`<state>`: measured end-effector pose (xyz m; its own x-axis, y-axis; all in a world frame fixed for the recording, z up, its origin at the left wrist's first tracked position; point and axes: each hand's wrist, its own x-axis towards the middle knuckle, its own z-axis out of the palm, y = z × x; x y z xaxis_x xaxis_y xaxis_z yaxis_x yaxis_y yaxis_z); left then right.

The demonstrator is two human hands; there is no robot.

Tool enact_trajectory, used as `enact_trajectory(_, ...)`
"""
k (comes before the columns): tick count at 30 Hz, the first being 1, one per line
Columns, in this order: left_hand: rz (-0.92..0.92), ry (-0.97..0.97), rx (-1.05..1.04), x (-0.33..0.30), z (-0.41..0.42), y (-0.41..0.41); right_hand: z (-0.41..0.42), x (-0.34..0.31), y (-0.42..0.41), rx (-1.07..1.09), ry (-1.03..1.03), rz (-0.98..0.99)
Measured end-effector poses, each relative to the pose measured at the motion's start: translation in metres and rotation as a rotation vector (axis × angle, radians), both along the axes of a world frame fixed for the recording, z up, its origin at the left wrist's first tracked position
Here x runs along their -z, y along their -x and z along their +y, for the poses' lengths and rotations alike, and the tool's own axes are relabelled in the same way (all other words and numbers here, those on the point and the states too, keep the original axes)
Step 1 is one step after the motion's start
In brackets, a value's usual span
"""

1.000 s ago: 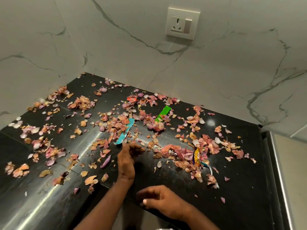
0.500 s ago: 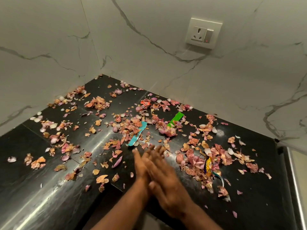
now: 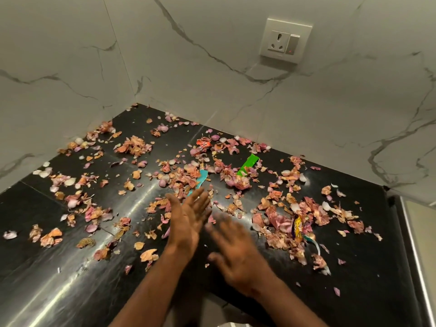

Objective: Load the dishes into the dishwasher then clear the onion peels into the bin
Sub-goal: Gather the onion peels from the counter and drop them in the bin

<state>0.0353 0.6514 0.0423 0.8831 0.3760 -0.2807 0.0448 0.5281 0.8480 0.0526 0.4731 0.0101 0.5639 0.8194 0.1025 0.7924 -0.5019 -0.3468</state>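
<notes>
We find the peel-clearing stage barely begun. The onion peels (image 3: 181,175) lie scattered across nearly the whole black surface (image 3: 70,279), from the corner under the marble wall (image 3: 212,79) out to the right edge, with the thickest drift at the right (image 3: 285,223). Mixed in are a green wrapper (image 3: 249,164), a teal strip (image 3: 200,179) and a yellow-and-purple wrapper (image 3: 297,228). No bin, dishes or dishwasher are in view, so we cannot judge the loading stage.

The left hand (image 3: 186,223) is held edge-up with fingers straight, holding nothing. The right hand (image 3: 232,253) is spread flat, palm down, blurred, and empty.

Against the frame half a second earlier, the hands were pressed together, right over left; they now stand apart, the right nearer the near edge. The peels lie as before.
</notes>
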Motion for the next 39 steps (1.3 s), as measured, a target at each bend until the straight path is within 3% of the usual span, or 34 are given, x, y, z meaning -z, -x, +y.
enact_trajectory(3, 0.024, -0.122, -0.037, 0.009, 0.024, 0.011, 0.019, 0.036, 0.024, -0.296, 0.147, -0.132)
enact_trajectory(5, 0.053, -0.178, -0.071, 0.011, 0.037, 0.022, 0.017, 0.056, 0.022, -0.279, 0.245, -0.212)
enact_trajectory(7, 0.092, -0.26, -0.119, 0.013, 0.048, 0.038, 0.012, 0.059, 0.01, -0.052, 0.318, -0.185)
enact_trajectory(10, 0.185, -0.495, -0.194, 0.029, 0.066, 0.062, -0.003, 0.052, -0.018, 0.392, 0.368, 0.006)
enact_trajectory(13, 0.329, -0.825, -0.191, 0.049, 0.082, 0.083, -0.011, 0.035, -0.029, 0.626, 0.251, 0.015)
enact_trajectory(15, 0.325, -1.016, -0.147, 0.057, 0.088, 0.091, -0.008, 0.03, -0.019, 0.505, 0.126, -0.024)
enact_trajectory(17, 0.272, -1.177, -0.052, 0.063, 0.086, 0.093, -0.002, 0.033, 0.0, 0.194, 0.088, -0.011)
enact_trajectory(20, 0.138, -1.338, 0.14, 0.069, 0.069, 0.089, 0.003, 0.056, 0.023, -0.119, 0.244, -0.067)
enact_trajectory(25, -0.014, -1.46, 0.473, 0.079, 0.035, 0.062, -0.02, 0.053, 0.016, 0.347, 0.262, 0.033)
enact_trajectory(30, 0.029, -1.631, 0.783, 0.084, 0.007, 0.018, -0.073, 0.032, 0.021, 0.541, -0.072, -0.104)
enact_trajectory(32, -0.006, -1.596, 0.835, 0.079, -0.004, -0.006, -0.103, 0.03, 0.025, 0.732, -0.142, -0.081)
enact_trajectory(36, -0.081, -1.455, 0.932, 0.067, -0.019, -0.054, -0.153, 0.042, 0.014, 1.201, -0.002, 0.11)
enact_trajectory(39, -0.156, -1.396, 0.885, 0.06, -0.035, -0.087, -0.156, 0.045, -0.009, 1.291, 0.026, 0.29)
